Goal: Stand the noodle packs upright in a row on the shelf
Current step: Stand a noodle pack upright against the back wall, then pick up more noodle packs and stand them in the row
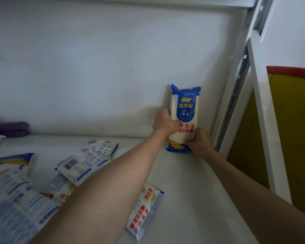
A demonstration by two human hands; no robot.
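Observation:
A white and blue noodle pack (184, 110) stands upright on the white shelf (192, 191), against the back wall near the right corner. My left hand (165, 123) grips its left side at mid height. My right hand (200, 142) holds its lower right corner. Several more noodle packs lie flat on the shelf: one (145, 210) under my left forearm, two (88, 161) further left, and a pile (14, 196) at the front left.
The white metal shelf upright (236, 95) rises just right of the standing pack. A yellow board with a red edge (292, 120) is beyond it. Purple items (11, 129) sit at the far left by the wall.

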